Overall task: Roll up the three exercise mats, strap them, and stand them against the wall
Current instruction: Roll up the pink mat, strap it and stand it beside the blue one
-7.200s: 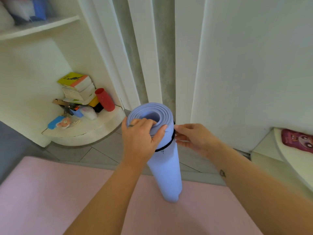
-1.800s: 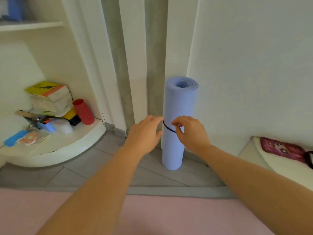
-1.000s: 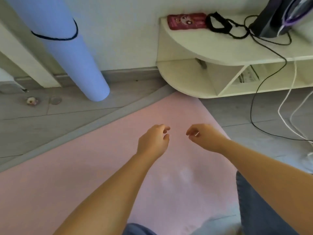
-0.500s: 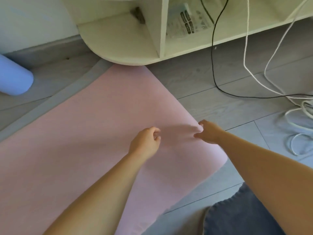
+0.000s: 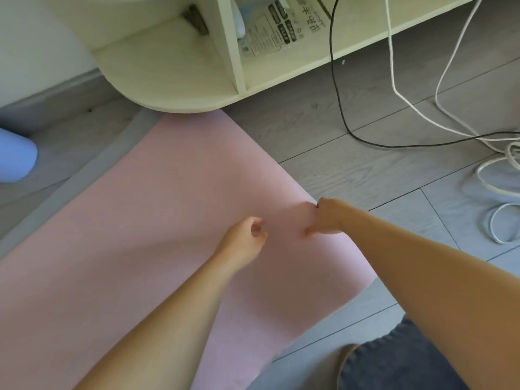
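Step in hand: start of rolling the pink mat [image 5: 168, 206]. One blue roll [image 5: 15, 159] stands at the left edge of view near the wall. Only its lower end shows, so its strap cannot be confirmed.

Position: the pink mat lies flat and unrolled on the floor [image 5: 351, 170]. Its short end faces right, running from the foot of the shelf unit [image 5: 168, 80] down toward the person. Its long axis runs from that end away to the lower left, out of view. A grey strip [image 5: 92, 175] shows along its far long edge and is judged to be another mat underneath.

Hands: they are apart. The right hand [image 5: 326, 218] is on the short end, about midway, with fingers bent down at the edge. Whether it grips the edge cannot be told. The left hand [image 5: 244, 240] is over the mat, fingers loosely curled, holding nothing.

Next move, as judged: both hands take the short end, fold it over tightly and squarely, then roll toward the lower left.
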`<state>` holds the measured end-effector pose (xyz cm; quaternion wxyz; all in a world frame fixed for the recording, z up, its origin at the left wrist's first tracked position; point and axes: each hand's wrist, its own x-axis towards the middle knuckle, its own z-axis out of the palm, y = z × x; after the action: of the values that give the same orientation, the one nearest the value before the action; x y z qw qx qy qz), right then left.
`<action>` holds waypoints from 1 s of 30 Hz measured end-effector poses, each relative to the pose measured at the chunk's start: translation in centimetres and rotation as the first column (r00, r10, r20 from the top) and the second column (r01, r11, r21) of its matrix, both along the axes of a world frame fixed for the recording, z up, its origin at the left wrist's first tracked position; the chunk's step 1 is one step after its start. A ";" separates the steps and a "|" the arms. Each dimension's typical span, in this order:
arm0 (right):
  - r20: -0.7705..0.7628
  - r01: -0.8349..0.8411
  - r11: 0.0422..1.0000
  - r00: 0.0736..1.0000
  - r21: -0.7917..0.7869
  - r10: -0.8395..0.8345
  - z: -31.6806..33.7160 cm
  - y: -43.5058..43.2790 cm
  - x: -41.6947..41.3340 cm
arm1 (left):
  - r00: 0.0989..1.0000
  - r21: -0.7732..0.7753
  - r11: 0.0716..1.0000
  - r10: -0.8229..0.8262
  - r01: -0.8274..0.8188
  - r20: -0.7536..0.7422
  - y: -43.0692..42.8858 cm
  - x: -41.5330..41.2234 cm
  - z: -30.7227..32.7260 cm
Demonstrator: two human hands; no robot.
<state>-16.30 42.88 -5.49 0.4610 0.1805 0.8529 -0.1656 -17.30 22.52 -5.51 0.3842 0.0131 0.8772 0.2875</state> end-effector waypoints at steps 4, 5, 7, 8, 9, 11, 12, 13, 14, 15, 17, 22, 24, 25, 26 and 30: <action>0.199 0.090 0.953 0.980 -0.291 -0.032 4.1 -2.3 -1.3 | 0.979 0.116 0.975 0.178 -0.188 0.095 -0.2 -0.2 3.0; 0.243 0.152 0.916 0.968 -0.372 -0.061 5.0 -3.1 -1.4 | 0.963 0.120 0.961 0.232 -0.248 0.136 -0.5 -0.2 3.9; 0.314 0.234 0.845 0.946 -0.480 -0.084 6.4 -4.3 -1.4 | 0.923 0.105 0.931 0.324 -0.350 0.210 -1.1 -0.4 5.6; 0.342 0.250 0.811 0.938 -0.529 -0.066 7.7 -5.8 -1.4 | 0.904 0.093 0.916 0.362 -0.390 0.228 -2.3 -0.4 7.2; 0.369 0.287 0.771 0.927 -0.568 -0.074 8.0 -6.3 -1.3 | 0.896 0.089 0.912 0.369 -0.400 0.247 -2.6 -0.3 7.9; 0.417 0.376 0.672 0.903 -0.638 -0.109 8.9 -7.5 -1.1 | 0.899 0.086 0.916 0.360 -0.391 0.251 -3.6 -0.1 9.7; 0.442 0.424 0.609 0.887 -0.670 -0.131 9.6 -8.7 -1.0 | 0.902 0.092 0.917 0.358 -0.389 0.241 -4.6 0.2 11.2; 0.468 0.482 0.540 0.866 -0.690 -0.175 10.2 -9.7 -0.9 | 0.910 0.097 0.924 0.341 -0.371 0.235 -5.3 0.4 12.4; 0.491 0.536 0.465 0.841 -0.704 -0.226 10.8 -10.5 -0.7 | 0.919 0.099 0.933 0.317 -0.347 0.235 -5.8 0.5 13.4; 0.504 0.572 0.395 0.820 -0.719 -0.271 11.7 -11.3 -0.6 | 0.926 0.100 0.939 0.300 -0.329 0.230 -6.6 0.6 14.6; 0.491 0.587 0.298 0.802 -0.753 -0.340 13.5 -12.7 -0.8 | 0.942 0.097 0.958 0.241 -0.269 0.233 -7.8 0.7 17.1; 0.385 0.515 0.345 0.841 -0.785 -0.380 17.8 -17.7 -1.7 | 0.990 -0.076 0.997 0.006 0.005 0.140 -11.3 1.3 21.7; 0.363 0.489 0.361 0.858 -0.794 -0.364 19.3 -20.7 -1.3 | 0.993 -0.128 0.991 -0.009 0.024 0.117 -13.9 1.9 23.1; 0.369 0.485 0.359 0.862 -0.797 -0.347 19.8 -22.1 -1.1 | 0.995 -0.156 0.987 -0.020 0.035 0.097 -15.3 2.1 23.6; 0.368 0.467 0.375 0.877 -0.801 -0.308 20.2 -23.5 -0.9 | 0.997 -0.188 0.981 -0.032 0.044 0.068 -16.9 2.4 24.1; -0.054 -0.122 0.775 0.992 -0.620 0.112 21.7 -28.2 -1.8 | 0.996 -0.275 0.960 0.028 -0.050 -0.085 -23.5 5.0 25.1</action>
<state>-18.05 14.69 16.18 0.4981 -0.0360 0.7635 -0.4095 -12.31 -1.02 19.63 0.3411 -0.0463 0.9236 0.1689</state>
